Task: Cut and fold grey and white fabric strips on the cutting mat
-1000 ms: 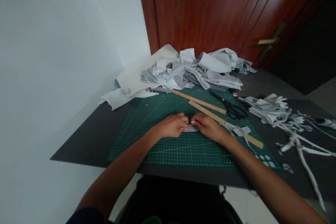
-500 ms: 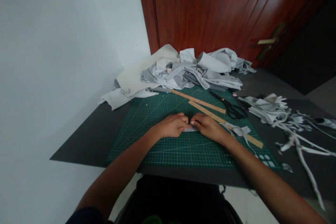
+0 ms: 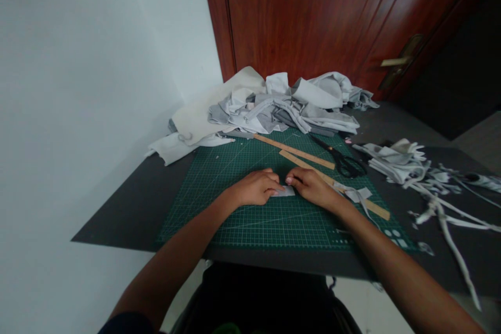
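A small pale grey strip of cloth (image 3: 287, 191) lies flat on the green cutting mat (image 3: 270, 227). With its index finger stretched over the strip and the other fingers curled, my left hand (image 3: 256, 188) presses it down; the strip's left end is hidden beneath. My right hand (image 3: 313, 187) is closed at the right end of the strip, thumb and index finger drawn together. Whatever those fingertips may hold is too small to make out. Behind my right hand lies a wooden ruler (image 3: 293, 157), partly covered by the wrist, with pale cloth scraps (image 3: 354, 194) on it.
A second wooden ruler (image 3: 295, 151) and black scissors (image 3: 344, 162) lie at the mat's far side. Grey and white cloth (image 3: 270, 109) is heaped at the back, before a brown door (image 3: 297, 21). More scraps and strips (image 3: 407, 164) lie right; a white wall (image 3: 97, 88) stands left.
My right hand has shifted slightly off the cloth strip, so more of its right end shows. My left hand stays pressed on it.
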A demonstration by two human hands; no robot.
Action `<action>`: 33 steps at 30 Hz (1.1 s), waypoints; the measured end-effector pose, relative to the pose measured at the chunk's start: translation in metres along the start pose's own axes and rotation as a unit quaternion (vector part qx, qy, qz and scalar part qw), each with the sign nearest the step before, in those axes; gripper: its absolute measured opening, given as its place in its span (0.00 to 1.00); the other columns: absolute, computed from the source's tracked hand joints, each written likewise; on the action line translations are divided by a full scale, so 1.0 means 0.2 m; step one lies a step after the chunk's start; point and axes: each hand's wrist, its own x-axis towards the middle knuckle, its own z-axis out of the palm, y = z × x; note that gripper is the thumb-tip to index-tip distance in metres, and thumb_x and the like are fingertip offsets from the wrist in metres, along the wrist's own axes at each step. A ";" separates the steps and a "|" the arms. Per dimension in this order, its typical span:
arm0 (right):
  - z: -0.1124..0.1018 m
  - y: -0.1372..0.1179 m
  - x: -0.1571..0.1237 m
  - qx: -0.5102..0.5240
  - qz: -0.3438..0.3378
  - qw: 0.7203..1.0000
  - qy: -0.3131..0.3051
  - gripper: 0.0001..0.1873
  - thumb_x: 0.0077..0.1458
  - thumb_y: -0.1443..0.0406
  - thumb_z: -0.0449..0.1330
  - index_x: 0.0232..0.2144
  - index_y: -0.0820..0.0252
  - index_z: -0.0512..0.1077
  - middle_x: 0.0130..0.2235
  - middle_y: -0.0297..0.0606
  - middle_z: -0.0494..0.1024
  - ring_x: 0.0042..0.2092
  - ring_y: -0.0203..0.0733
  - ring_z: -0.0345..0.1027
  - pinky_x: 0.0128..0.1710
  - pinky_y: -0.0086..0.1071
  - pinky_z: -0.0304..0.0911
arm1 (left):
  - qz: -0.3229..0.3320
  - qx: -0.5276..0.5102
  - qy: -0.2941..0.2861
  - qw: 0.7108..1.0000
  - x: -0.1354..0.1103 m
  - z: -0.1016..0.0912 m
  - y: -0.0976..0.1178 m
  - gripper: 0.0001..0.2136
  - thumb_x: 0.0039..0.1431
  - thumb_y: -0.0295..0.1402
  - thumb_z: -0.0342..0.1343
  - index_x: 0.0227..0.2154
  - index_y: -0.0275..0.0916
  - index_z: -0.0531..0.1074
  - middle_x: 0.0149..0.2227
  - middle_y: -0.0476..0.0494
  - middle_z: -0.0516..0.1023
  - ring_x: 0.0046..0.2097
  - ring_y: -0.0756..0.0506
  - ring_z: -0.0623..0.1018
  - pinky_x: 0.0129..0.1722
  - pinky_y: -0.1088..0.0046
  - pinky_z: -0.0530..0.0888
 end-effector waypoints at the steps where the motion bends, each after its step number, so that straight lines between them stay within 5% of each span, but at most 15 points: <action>1: 0.00 0.00 0.00 0.001 0.001 1.000 -0.006 0.11 0.66 0.66 0.54 0.32 0.58 0.74 0.31 0.35 0.75 0.33 0.41 0.69 0.36 0.33 0.62 | -0.002 0.000 0.000 1.000 0.00 0.00 0.00 0.14 0.64 0.25 0.56 0.48 0.45 0.79 0.39 0.47 0.78 0.43 0.45 0.72 0.46 0.69 0.69; 6: -0.02 -0.05 -0.02 0.007 0.000 0.999 -0.044 0.12 0.67 0.66 0.53 0.32 0.58 0.73 0.31 0.35 0.75 0.33 0.41 0.69 0.36 0.33 0.62 | -0.001 -0.011 0.007 1.000 0.00 0.00 0.00 0.12 0.64 0.24 0.57 0.46 0.44 0.78 0.39 0.48 0.78 0.43 0.46 0.73 0.46 0.70 0.68; 13: -0.03 -0.10 -0.03 0.022 -0.017 0.995 -0.092 0.12 0.66 0.68 0.53 0.31 0.58 0.73 0.31 0.36 0.75 0.35 0.42 0.70 0.38 0.34 0.62 | -0.013 -0.016 0.016 1.000 0.00 0.01 -0.01 0.06 0.63 0.26 0.58 0.31 0.39 0.75 0.35 0.47 0.76 0.40 0.46 0.72 0.41 0.71 0.67; 33: -0.01 -0.11 -0.04 0.010 -0.020 0.994 -0.110 0.11 0.66 0.68 0.54 0.32 0.60 0.75 0.33 0.38 0.78 0.36 0.42 0.72 0.39 0.33 0.62 | 0.001 -0.021 0.020 1.000 0.00 0.02 -0.02 0.07 0.65 0.28 0.58 0.29 0.39 0.74 0.34 0.48 0.76 0.39 0.47 0.71 0.42 0.71 0.66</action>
